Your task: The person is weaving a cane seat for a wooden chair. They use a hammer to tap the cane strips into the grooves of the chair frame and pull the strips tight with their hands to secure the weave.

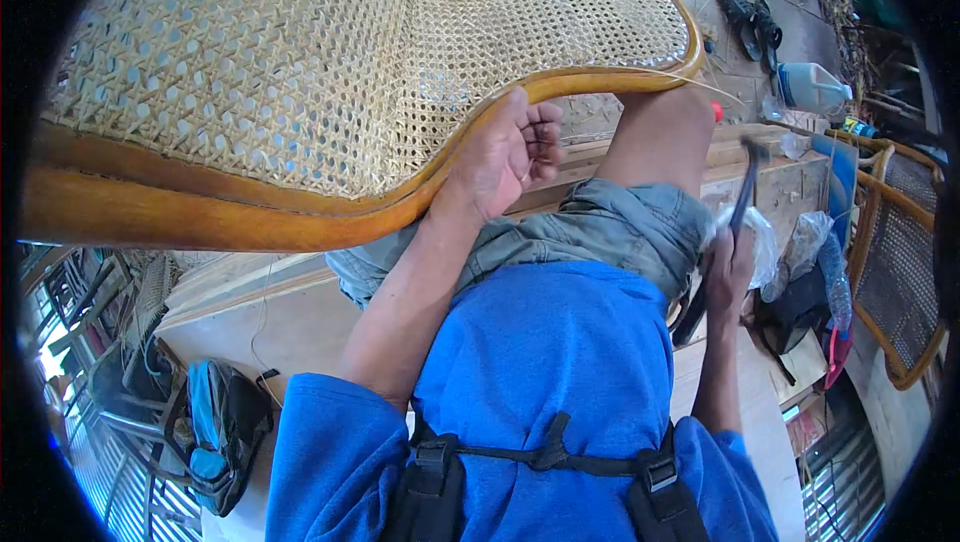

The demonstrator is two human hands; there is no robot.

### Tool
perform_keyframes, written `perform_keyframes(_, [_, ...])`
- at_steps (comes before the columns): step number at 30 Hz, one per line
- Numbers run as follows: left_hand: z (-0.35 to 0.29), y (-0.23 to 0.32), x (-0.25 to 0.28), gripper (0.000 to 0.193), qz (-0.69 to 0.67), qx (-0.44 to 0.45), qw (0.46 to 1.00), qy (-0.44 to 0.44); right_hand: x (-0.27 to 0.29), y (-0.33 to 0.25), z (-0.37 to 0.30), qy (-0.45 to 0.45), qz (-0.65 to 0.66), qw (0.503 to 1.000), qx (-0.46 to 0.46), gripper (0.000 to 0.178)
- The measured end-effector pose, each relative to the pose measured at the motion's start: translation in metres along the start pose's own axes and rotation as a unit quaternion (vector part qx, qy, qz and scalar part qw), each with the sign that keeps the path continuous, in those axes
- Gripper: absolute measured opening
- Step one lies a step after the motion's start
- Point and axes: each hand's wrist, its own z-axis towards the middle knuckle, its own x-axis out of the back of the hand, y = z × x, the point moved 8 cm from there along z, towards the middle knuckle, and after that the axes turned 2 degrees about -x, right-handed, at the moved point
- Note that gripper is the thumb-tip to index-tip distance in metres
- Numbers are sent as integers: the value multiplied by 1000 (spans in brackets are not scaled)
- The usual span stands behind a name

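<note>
A curved chair frame [350,227] of varnished orange-brown wood holds a woven cane panel [300,72] across the upper left. Against its edge rests my left hand [508,157], thumb along the wood, fingers curled in. Whether those fingers pinch anything small cannot be made out. At my right side, my right hand [728,267] is closed round the dark handle of a hammer [746,182], its head upward. A loose pale cane strand [690,80] sticks out past the frame's right end.
Wooden boards [780,187] lie beneath and beside my legs. To the right are clear plastic bags [765,247], a white jug [812,88] and another cane-panelled frame [900,272]. Black sandals [748,22] lie on the floor. A backpack [220,432] sits at lower left.
</note>
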Motion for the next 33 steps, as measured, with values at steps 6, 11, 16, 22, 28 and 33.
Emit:
perform_keyframes(6, [-1,-2,-32,80,-235,20,953,-188,-28,140,-103,10,-115,991,-70,25])
perform_keyframes(11, [-11,-2,-50,90,-272,32,938,-212,-13,89,-91,43,-78,995,-41,15])
perform_keyframes(16, [-10,-23,-66,94,-265,68,938,-211,-20,-95,-46,13,24,942,334,17])
perform_keyframes(22, [-12,-33,-60,90,-183,60,972,-137,-91,-173,-44,-117,4,858,501,18])
perform_keyframes(28, [-8,-38,-47,79,-145,52,986,-65,-101,-158,-33,-150,73,887,431,12])
perform_keyframes(33, [-7,-39,-30,37,70,17,997,-32,-94,-141,3,-120,178,956,198,9])
